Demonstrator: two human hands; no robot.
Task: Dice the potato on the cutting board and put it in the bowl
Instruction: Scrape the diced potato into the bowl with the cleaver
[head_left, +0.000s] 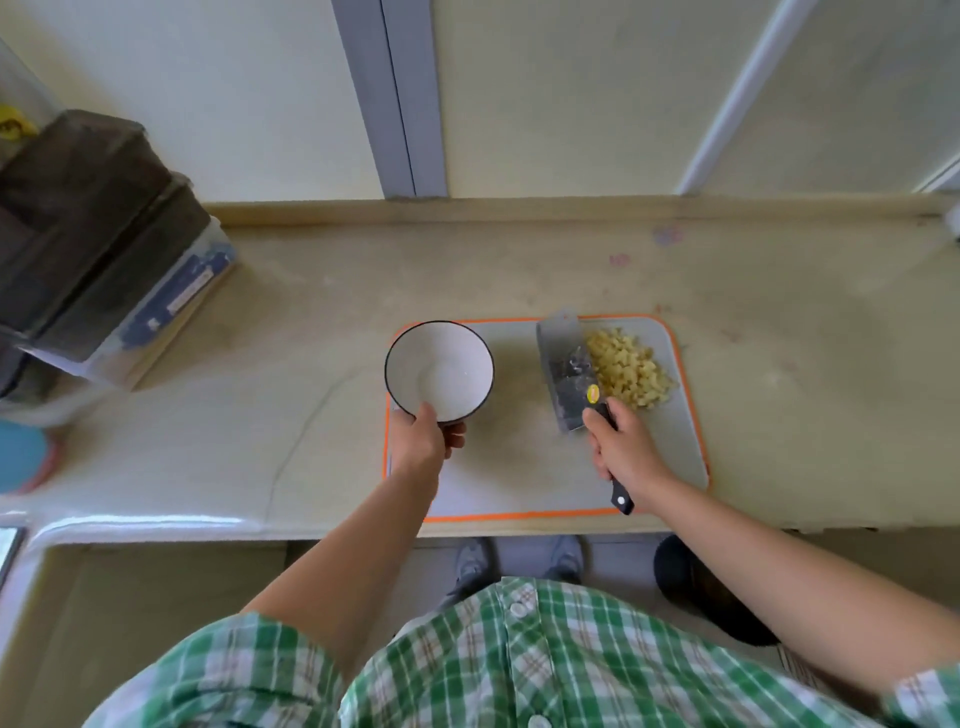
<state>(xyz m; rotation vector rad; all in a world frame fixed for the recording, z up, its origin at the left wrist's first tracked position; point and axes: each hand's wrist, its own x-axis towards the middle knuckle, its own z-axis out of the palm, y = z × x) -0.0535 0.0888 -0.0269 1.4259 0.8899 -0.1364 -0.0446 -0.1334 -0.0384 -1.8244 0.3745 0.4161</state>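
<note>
A: Since the potato (631, 371) lies as a heap of pale cubes just beyond the right hand (621, 447), is the dicing done?

B: Judged so. No whole piece or large slab shows on the board (519, 457). Every visible piece is a small cube, and the heap sits at the board's far corner on the right hand's side.

A: And the hands?

B: Right hand: fingers wrapped round the handle of the knife (563, 364). The broad blade reaches away from the hand, its face turned up toward the camera and its right edge against the heap. Left hand (423, 439): thumb over the near rim of the bowl (415, 364), fingers curled beneath, so it grips the bowl. Whether the bowl rests on the board or is raised a little cannot be told.

A: What is in the bowl?

B: Nothing visible; its white inside is bare. It lies just beyond the left hand, apart from the heap, with the blade between the two.

A: What is left, then?

B: The whole transfer. On this reading the first half of the task is complete and the second not yet begun. The cubes must be gathered, likely on the blade, and carried or swept across to the bowl. Stray cubes at the heap's edge may need a second pass.
</note>
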